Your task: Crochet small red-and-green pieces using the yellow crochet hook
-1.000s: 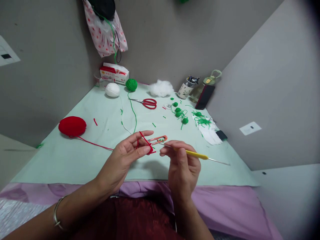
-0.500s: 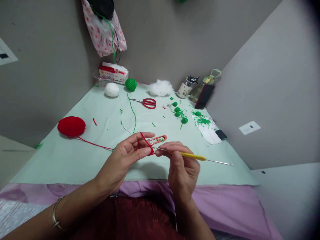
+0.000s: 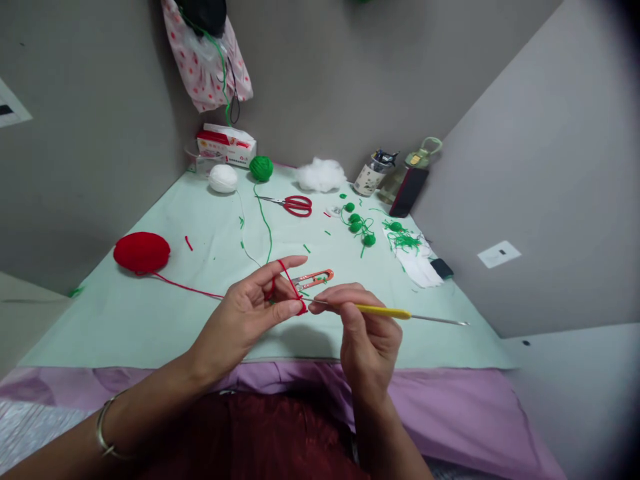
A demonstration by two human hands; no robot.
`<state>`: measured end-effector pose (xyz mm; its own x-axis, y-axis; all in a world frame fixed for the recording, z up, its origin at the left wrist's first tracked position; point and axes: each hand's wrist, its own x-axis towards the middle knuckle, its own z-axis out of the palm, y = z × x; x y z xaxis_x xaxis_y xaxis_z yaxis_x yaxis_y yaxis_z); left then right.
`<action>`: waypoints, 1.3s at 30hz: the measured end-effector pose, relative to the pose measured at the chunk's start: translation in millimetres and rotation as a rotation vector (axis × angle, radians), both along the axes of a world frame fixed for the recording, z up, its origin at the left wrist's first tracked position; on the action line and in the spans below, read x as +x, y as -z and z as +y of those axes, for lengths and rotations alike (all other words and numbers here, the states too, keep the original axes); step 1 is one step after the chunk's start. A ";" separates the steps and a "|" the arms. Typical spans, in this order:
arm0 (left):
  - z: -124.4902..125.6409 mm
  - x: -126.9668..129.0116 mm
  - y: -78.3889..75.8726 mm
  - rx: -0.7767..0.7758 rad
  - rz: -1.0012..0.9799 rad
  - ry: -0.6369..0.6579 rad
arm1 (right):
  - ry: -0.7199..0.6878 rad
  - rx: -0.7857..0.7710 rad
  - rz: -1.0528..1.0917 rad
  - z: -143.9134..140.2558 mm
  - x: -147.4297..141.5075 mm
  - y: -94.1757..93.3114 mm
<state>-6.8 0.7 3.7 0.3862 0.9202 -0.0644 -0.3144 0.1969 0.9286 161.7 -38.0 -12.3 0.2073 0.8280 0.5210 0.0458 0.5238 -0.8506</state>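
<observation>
My left hand [image 3: 257, 303] pinches a small piece of red crochet work [image 3: 302, 308] between thumb and fingers, and red yarn [image 3: 286, 275] passes over its raised index finger. A yellow-handled crochet hook [image 3: 383, 311] rests in my right hand [image 3: 367, 333], its near tip at the red work and its other metal end pointing right. The strand runs left across the table to a red yarn ball [image 3: 142, 253]. Just beyond my fingers lie orange thread snips [image 3: 320, 275], partly hidden behind the left hand.
Red-handled scissors [image 3: 297, 206] lie mid-table, behind them white stuffing [image 3: 321, 175]. A white yarn ball [image 3: 223, 179] and a green one [image 3: 261, 169] sit back left. Small green crocheted balls [image 3: 369, 239], a pen holder [image 3: 370, 175], a bottle [image 3: 423, 155] and a phone [image 3: 409, 192] are at right.
My left index finger has lifted and straightened a little, drawing the red yarn tauter. The hook has shifted slightly, with its right end a bit higher.
</observation>
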 end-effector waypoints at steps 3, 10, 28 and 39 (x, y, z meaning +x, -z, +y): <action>0.2 -0.6 -3.2 -0.031 -0.012 0.065 | -0.044 -0.037 -0.019 -0.3 0.3 1.7; 2.7 1.8 0.4 -0.090 -0.065 0.063 | -0.020 -0.018 0.035 3.8 -3.8 13.3; 10.0 6.9 7.4 0.114 0.126 0.004 | -0.094 -0.176 0.176 18.6 5.2 11.9; 20.5 4.1 3.1 -0.051 -0.016 0.007 | -0.211 -0.260 0.354 20.1 6.9 10.0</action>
<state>-2.7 21.2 0.5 0.3943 0.9129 -0.1053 -0.3272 0.2465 0.9122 168.7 -17.9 -22.3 0.1477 0.9645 0.2190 -0.3549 0.2583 -0.8985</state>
